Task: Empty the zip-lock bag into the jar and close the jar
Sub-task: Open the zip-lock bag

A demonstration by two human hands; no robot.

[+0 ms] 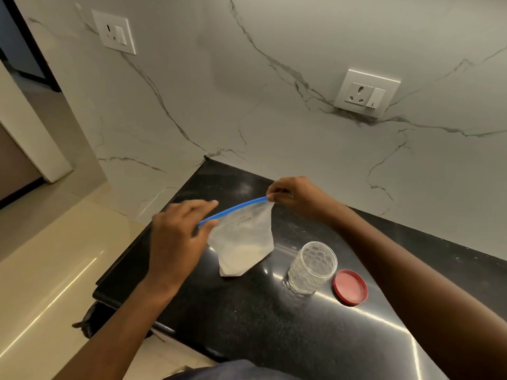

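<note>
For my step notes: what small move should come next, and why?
Probably pull the blue zip of the zip-lock bag apart: left hand and right hand hold its ends, it looks shut, and the jar stands open with the red lid beside it.

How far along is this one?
Done: the lid is off, lying beside the open, empty jar. In hand: the right hand pinches the bag at one end of its blue zip; the blurred left hand is at the other end. Left: open the bag, pour its white contents, close the jar.
</note>
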